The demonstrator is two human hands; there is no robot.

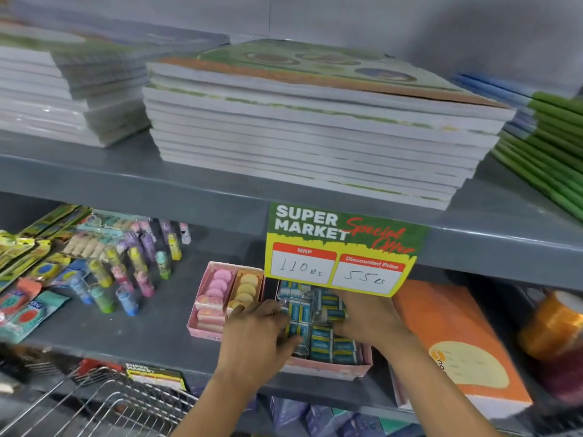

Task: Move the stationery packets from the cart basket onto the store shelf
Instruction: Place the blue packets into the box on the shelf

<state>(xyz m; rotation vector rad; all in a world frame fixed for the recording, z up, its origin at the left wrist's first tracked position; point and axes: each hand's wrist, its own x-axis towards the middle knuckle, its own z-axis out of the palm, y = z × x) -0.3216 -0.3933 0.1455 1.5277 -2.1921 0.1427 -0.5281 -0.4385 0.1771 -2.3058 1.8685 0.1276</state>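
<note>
Reading "SUPER MARKET", sign (344, 250)

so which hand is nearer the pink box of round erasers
Left. The left hand sits right beside the pink box; the right hand is farther right, across the blue packets.

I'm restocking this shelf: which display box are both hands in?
The pink cardboard box of blue-and-white packets, under the price sign; the neighbouring pink box holds round erasers.

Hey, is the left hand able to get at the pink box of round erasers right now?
Probably yes: the left hand sits right beside the pink box of round erasers, open side facing it, though it is busy with the blue packets.
</note>
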